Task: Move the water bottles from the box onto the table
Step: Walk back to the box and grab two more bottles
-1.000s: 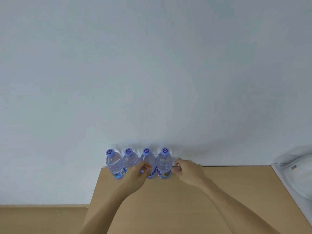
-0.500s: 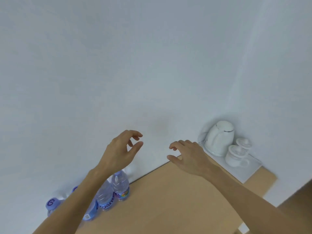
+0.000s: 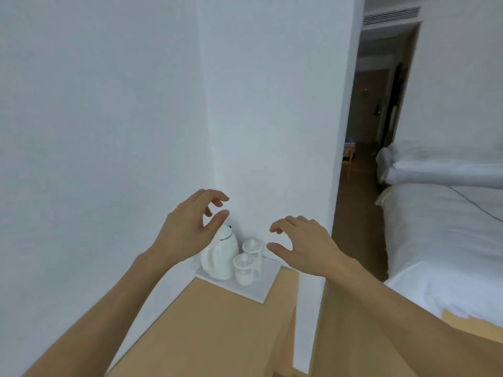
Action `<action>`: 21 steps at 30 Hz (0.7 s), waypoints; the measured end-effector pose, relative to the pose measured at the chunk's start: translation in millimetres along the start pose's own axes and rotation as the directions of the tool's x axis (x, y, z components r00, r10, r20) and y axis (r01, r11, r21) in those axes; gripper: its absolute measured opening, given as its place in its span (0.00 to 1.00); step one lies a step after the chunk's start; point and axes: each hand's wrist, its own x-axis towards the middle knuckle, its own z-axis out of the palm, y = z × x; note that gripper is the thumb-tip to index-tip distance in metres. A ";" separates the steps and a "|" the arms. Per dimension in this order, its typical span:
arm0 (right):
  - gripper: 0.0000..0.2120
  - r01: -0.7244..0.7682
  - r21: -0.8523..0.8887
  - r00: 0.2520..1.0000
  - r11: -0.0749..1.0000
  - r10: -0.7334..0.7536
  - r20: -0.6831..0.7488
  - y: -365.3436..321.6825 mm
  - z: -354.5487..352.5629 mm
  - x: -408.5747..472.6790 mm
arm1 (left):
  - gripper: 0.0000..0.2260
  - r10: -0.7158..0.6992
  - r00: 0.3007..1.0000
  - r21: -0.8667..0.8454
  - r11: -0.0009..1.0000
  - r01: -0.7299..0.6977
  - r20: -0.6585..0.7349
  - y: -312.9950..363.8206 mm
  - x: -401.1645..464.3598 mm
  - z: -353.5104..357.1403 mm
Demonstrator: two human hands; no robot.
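Both hands hang in the air holding nothing. The left hand has its fingers loosely curled, thumb and forefinger apart in a wide relaxed arc; the right hand is likewise empty, fingers bent and spread, thumb pointing toward the left.

No water bottle and no box appears anywhere in this view, so which way they lie from either hand, how a bottle's long axis runs, and which hand is nearer cannot be told. Judging by the task, the next move calls for finding the box first.

Below and between the hands, a white electric kettle stands upright on a white tray with two lidded white cups just beside it, all in the corner of the light wooden table. To the right, well apart, are a bed with white bedding and a dark doorway.

No brand, label or writing can be read anywhere.
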 end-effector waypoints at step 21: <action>0.19 -0.348 -0.164 0.937 0.923 0.337 -0.089 366.9 -119.2 -41.8 | 0.07 0.148 0.984 -0.321 0.940 -0.111 0.095 211.7 250.7 304.6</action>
